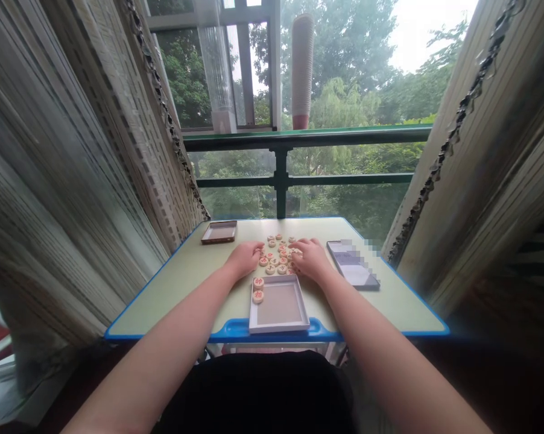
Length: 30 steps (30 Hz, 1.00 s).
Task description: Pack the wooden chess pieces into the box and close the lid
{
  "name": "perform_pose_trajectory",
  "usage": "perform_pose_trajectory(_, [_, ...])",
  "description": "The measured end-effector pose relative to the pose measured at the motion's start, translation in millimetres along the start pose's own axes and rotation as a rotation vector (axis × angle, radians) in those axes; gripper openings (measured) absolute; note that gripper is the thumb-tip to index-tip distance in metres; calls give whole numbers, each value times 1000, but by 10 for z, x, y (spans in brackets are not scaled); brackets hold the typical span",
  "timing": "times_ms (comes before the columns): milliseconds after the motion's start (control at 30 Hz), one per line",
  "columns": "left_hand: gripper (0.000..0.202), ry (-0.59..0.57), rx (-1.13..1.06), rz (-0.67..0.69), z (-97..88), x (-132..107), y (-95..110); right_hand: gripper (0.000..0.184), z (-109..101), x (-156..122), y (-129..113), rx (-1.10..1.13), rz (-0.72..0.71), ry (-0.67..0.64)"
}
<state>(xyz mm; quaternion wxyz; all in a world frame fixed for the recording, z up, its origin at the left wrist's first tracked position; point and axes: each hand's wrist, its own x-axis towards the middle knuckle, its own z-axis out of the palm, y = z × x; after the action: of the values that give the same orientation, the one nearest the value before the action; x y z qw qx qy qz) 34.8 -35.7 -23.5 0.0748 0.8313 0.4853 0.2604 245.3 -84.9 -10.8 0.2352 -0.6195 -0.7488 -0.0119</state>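
Though probably light and hard, perhaps slippery, best pinched by rims: round pieces (pixel 283 261), frame centre. Alongside: left hand (pixel 245 258), right hand (pixel 310 258), loosely curled; cannot tell if gripping.

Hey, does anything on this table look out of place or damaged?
Nothing looks spilled or broken. The one oddity is the flat grey item on the right of the table: blocky pixelation covers its upper right edge. The loosely scattered round pieces seem ordinary.
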Motion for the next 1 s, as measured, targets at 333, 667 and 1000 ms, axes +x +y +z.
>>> perform_pose_trajectory(333, [28,-91,-10,-72,-135,-43,55,29,89,65,-31,-79,-70,-29])
perform_pose_trajectory(667, [25,-125,-109,-42,-270,-107,63,29,146,91,-18,-51,-150,-51])
perform_pose_trajectory(1000, [14,-706,-541,-331,-465,-235,119,31,136,132,72,-88,-101,-96])
